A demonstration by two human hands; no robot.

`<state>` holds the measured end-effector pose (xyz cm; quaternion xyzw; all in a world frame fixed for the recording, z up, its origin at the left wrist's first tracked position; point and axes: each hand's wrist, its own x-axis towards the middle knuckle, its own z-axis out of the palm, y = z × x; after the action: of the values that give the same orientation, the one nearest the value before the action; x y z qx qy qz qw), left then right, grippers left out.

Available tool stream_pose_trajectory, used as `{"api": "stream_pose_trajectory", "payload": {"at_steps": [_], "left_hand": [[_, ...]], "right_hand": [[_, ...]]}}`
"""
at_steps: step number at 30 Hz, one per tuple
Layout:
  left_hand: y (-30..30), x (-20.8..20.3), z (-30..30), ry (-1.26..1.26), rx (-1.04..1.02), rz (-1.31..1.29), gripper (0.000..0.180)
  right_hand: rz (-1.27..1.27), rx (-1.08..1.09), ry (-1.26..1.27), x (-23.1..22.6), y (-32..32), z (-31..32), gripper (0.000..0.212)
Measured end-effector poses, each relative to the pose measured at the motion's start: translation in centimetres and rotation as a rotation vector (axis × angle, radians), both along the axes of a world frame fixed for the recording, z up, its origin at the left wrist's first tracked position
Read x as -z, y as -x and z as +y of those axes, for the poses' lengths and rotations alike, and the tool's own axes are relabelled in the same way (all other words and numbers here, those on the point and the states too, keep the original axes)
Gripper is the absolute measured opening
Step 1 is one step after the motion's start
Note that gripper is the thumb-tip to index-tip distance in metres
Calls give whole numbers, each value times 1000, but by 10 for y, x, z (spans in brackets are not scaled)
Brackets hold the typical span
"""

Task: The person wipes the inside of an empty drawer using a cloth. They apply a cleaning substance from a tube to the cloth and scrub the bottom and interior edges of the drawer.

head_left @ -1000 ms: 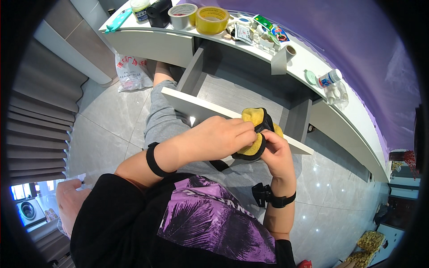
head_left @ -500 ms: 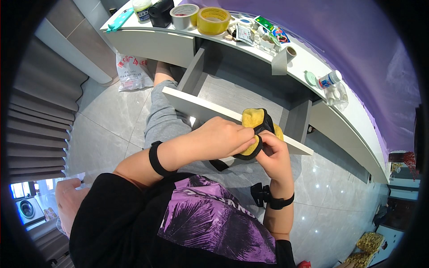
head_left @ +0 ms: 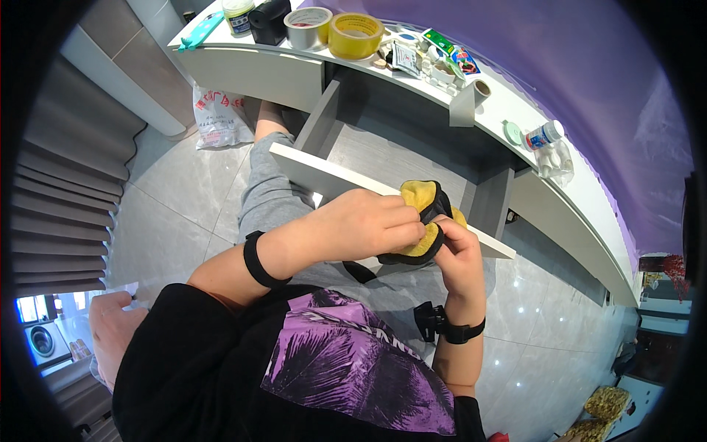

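Note:
A soft yellow cloth with black trim (head_left: 420,193) is bunched between my two hands, above the white front edge of the pulled-out drawer (head_left: 331,174). My left hand (head_left: 372,225) pinches its near fold, fingertips pressed together. From the other side, my right hand (head_left: 460,254) grips the cloth's black-edged rim between thumb and fingers. Part of the cloth hangs behind my right fingers, and its whole shape is hidden. The drawer's grey interior (head_left: 383,155) shows beyond the cloth.
On the curved white desk (head_left: 582,214) stand rolls of tape (head_left: 356,35), a jar (head_left: 238,16), small packets (head_left: 406,58), a cardboard-cored roll (head_left: 471,103) and a white bottle (head_left: 543,135). A plastic bag (head_left: 219,118) lies on the floor. At far left another person's hand (head_left: 114,324) shows.
The near fold of the cloth has spread slightly to the right, and my right hand has shifted a little right with it. My left hand still pinches the cloth, slightly higher at the knuckles.

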<state>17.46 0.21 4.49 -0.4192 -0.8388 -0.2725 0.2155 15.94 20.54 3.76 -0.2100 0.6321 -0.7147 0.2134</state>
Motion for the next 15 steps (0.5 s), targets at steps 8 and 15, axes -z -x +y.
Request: {"api": "stream_pose_trajectory", "payload": {"at_steps": [8, 15], "left_hand": [[1, 5, 1, -27, 15, -25, 22], [-1, 10, 2, -83, -19, -123, 19]], "right_hand": [[227, 3, -146, -5, -4, -4, 7], [401, -30, -273, -12, -3, -5, 8]]}}
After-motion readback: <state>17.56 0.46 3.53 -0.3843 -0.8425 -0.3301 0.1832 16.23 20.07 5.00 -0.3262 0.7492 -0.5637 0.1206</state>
